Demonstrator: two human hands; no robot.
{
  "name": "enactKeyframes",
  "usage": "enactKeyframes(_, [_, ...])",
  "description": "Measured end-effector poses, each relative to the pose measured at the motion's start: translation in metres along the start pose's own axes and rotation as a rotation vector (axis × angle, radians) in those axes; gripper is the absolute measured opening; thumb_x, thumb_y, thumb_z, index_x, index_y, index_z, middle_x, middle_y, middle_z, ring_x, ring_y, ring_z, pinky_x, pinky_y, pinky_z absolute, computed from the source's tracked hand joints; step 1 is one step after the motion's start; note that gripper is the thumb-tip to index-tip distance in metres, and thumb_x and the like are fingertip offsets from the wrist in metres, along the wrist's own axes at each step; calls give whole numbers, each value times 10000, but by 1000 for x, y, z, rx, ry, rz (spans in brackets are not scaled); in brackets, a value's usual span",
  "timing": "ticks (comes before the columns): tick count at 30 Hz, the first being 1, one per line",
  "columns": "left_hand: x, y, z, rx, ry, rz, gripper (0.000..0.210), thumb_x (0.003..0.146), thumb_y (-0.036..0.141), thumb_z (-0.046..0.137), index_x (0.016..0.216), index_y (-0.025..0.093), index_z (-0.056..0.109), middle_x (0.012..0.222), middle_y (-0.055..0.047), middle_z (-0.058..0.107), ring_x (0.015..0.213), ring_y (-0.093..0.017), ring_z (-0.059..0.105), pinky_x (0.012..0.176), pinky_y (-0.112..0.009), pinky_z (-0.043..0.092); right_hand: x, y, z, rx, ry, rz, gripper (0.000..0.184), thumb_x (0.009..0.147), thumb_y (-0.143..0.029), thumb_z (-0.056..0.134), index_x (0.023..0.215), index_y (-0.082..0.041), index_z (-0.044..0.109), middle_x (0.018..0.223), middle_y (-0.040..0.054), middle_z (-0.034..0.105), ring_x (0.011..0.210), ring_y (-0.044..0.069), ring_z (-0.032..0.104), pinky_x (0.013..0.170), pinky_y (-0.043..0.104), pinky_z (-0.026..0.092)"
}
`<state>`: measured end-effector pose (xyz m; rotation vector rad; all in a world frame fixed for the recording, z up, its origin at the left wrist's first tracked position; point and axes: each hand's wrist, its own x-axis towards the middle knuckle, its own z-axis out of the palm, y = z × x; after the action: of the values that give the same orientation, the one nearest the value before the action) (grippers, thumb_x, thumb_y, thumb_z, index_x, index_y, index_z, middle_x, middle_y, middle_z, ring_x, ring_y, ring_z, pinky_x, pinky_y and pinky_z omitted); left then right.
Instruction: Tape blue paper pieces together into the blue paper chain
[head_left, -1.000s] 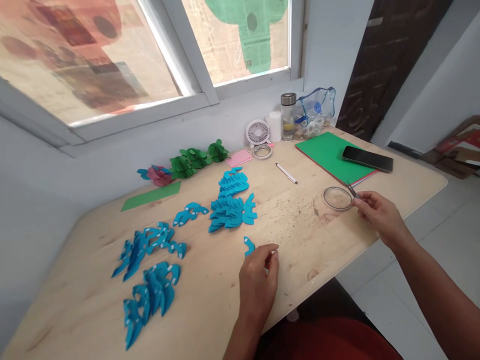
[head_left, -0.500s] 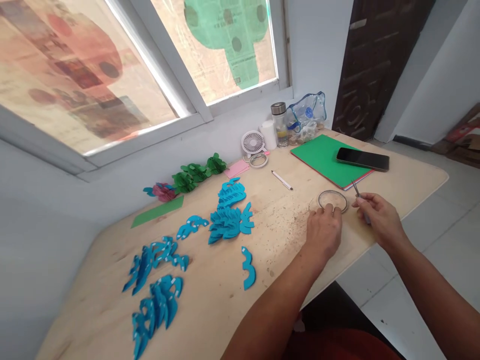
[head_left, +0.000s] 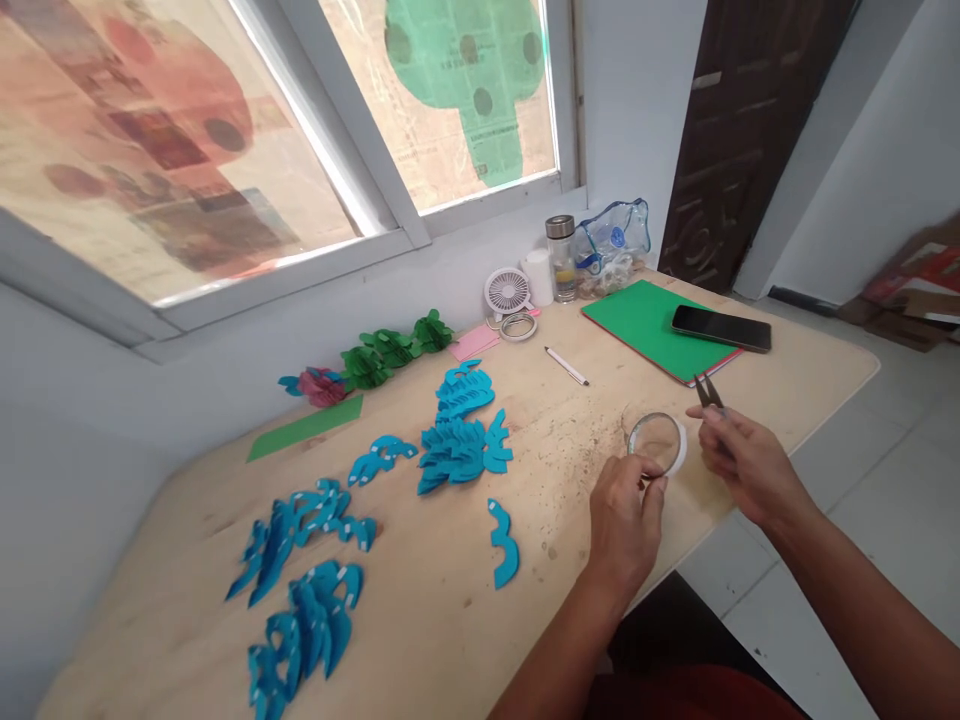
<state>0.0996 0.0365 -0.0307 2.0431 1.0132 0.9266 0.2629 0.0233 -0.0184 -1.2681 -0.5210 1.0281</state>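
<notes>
My left hand [head_left: 628, 515] grips a roll of double-sided tape [head_left: 681, 450] by its near edge, tilted up above the table. In my right hand [head_left: 750, 460] is a pair of small thread snips [head_left: 709, 392], their blades spread and pointing away from me. The two hands are close together but apart. To the left of my left hand lies one wavy blue paper piece [head_left: 504, 545] with small white patches. Beyond it are a stack of blue paper pieces [head_left: 452, 452] and further blue cut-outs [head_left: 319, 610] with white patches.
On the wooden table [head_left: 420, 620] are a white pen [head_left: 567, 366], a green sheet [head_left: 645, 325] with a phone [head_left: 721, 328] on it, and a small fan [head_left: 508, 291]. A bottle [head_left: 561, 260] and green paper clusters [head_left: 390, 348] line the wall. The table's edge [head_left: 814, 425] runs along the right.
My left hand has lifted the tape roll off the table and tilted it upright. The snips in my right hand have turned, showing their spread blades. The view has shifted slightly.
</notes>
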Motion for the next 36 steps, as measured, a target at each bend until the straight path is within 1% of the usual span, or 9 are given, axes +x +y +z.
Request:
enactKeyframes(2, [-13, 2, -11, -123, 35, -64, 105, 830, 102, 526, 857, 183, 588, 857, -38, 643, 825, -170, 566, 733, -290, 455, -10, -2, 13, -29, -63, 29, 358, 653, -423, 767, 855, -151, 651, 545, -85, 318, 432, 19, 184, 391, 181, 97])
enactKeyframes(6, [-29, 1, -28, -231, 89, -150, 99, 831, 116, 523, 867, 170, 597, 855, -45, 622, 815, -168, 555, 744, -300, 438, -25, -3, 36, -144, -106, 7, 337, 640, -387, 783, 858, -156, 669, 597, -61, 365, 468, 32, 217, 404, 191, 127])
enactKeyframes(13, [-45, 0, -53, -283, 154, -165, 97, 821, 128, 526, 848, 178, 605, 883, -55, 619, 879, -196, 549, 789, -333, 420, -42, -8, 66, -330, -133, -67, 297, 634, -378, 779, 781, -173, 624, 637, -39, 436, 493, 53, 263, 401, 201, 184])
enactKeyframes(18, [-52, 7, -62, -413, 182, -220, 91, 788, 116, 527, 826, 187, 571, 850, -39, 606, 847, -190, 550, 795, -338, 421, -56, -16, 78, -455, -201, -121, 249, 707, -381, 712, 726, -180, 567, 602, -53, 410, 494, 62, 276, 419, 201, 224])
enactKeyframes(24, [-51, 16, -59, -855, 113, -314, 394, 831, 227, 536, 1221, 185, 500, 631, 47, 467, 569, -105, 462, 595, -240, 403, -73, -27, 85, -632, -296, -213, 209, 753, -371, 659, 716, -187, 569, 609, -38, 461, 542, 90, 375, 495, 216, 321])
enactKeyframes(29, [-49, 20, -62, -925, 116, -419, 269, 809, 266, 559, 1038, 153, 644, 566, 43, 472, 489, -80, 404, 506, -210, 363, -78, -32, 81, -638, -316, -240, 208, 762, -389, 653, 724, -200, 576, 638, -25, 500, 587, 110, 440, 535, 221, 359])
enactKeyframes(31, [-49, 23, -65, -920, 142, -460, 255, 788, 269, 581, 1000, 152, 664, 538, 47, 470, 470, -75, 391, 489, -204, 353, -76, -31, 78, -657, -291, -255, 189, 767, -390, 650, 823, -215, 607, 649, -25, 501, 597, 118, 450, 546, 228, 361])
enactKeyframes(34, [-50, 26, -69, -913, 167, -529, 231, 756, 276, 614, 939, 155, 685, 489, 57, 440, 449, -73, 379, 467, -196, 336, -70, -28, 70, -663, -246, -267, 336, 789, -407, 628, 1082, -251, 581, 640, -36, 470, 586, 122, 429, 531, 234, 331])
enactKeyframes(36, [-50, 28, -71, -898, 192, -560, 211, 747, 269, 617, 914, 157, 685, 479, 62, 425, 443, -70, 376, 462, -191, 327, -66, -25, 64, -626, -258, -255, 380, 812, -450, 592, 1129, -242, 565, 615, -41, 424, 566, 119, 394, 511, 234, 302])
